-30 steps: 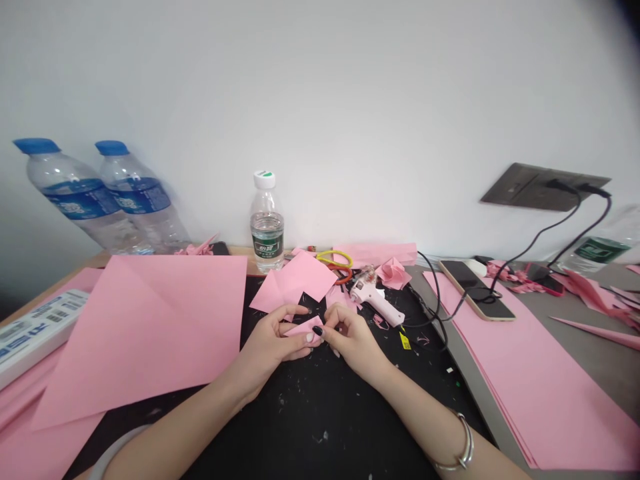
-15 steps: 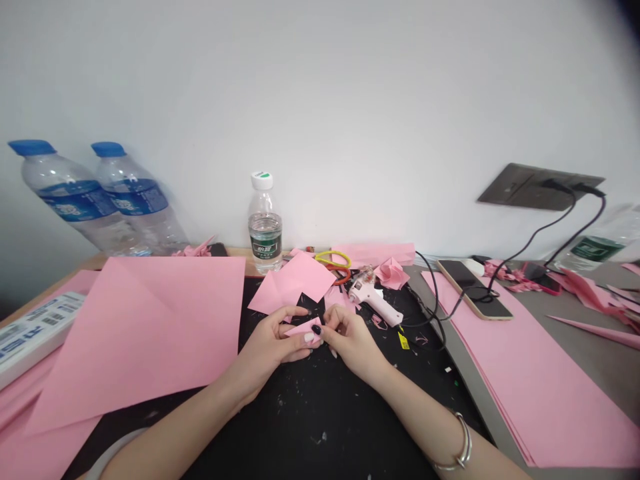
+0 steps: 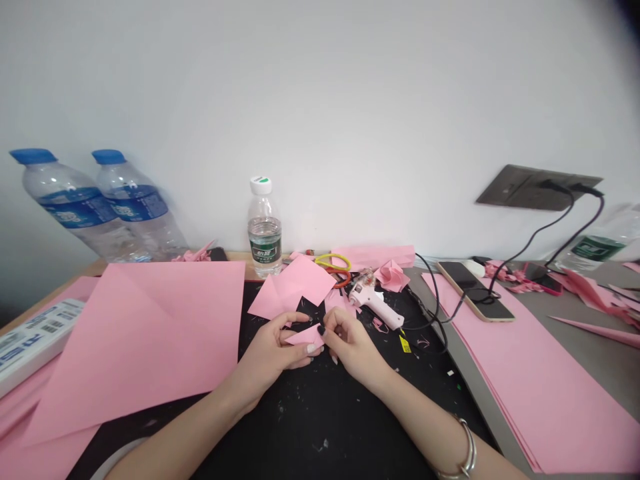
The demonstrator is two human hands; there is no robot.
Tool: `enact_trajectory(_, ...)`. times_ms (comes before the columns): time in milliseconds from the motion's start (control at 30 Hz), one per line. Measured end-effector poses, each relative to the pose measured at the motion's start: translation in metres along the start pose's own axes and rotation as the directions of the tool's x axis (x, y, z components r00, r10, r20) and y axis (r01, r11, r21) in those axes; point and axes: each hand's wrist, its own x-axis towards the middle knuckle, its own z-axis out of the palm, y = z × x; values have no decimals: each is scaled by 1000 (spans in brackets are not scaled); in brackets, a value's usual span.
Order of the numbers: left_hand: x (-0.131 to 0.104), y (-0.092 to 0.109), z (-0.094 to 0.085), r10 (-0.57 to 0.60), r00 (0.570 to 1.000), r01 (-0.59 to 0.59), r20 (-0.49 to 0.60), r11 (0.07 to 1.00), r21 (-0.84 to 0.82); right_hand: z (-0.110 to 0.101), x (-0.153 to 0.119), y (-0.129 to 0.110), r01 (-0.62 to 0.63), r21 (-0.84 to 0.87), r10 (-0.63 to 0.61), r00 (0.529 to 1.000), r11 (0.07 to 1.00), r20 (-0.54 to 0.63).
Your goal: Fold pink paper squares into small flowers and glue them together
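A small folded piece of pink paper (image 3: 304, 336) is held between my two hands over the black mat (image 3: 320, 413). My left hand (image 3: 277, 347) pinches its left part, thumb along the lower edge. At its right end, my right hand (image 3: 347, 340) grips the paper between thumb and curled fingers. Just beyond the hands lie pink paper squares (image 3: 295, 283) with a cut-out notch. A pale pink glue gun (image 3: 377, 303) rests on its side to the right, near a folded pink paper flower (image 3: 393, 275).
Large pink sheets (image 3: 160, 327) cover the left side; a long pink stack (image 3: 530, 373) lies right, with a phone (image 3: 475, 291) on it. A water bottle (image 3: 265, 233) stands by the wall. Scissors with yellow and orange handles (image 3: 340, 267) lie behind. Black cables (image 3: 435, 293) run to an outlet (image 3: 535, 187).
Both hands stay around the folded paper. My left thumb has shifted slightly right and down, showing more of the paper's face. The whole view has tilted a little.
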Motion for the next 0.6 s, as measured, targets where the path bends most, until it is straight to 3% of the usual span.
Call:
enact_trajectory(200, 2, -4, -4, 22, 999, -24, 34, 999, 48, 0, -1, 0, 15, -79, -16, 1000, 997, -17)
enact_trajectory(600, 4, -8, -8, 24, 997, -25, 73, 999, 21, -1, 0, 4, 6, -4, -6, 1000, 1000, -14)
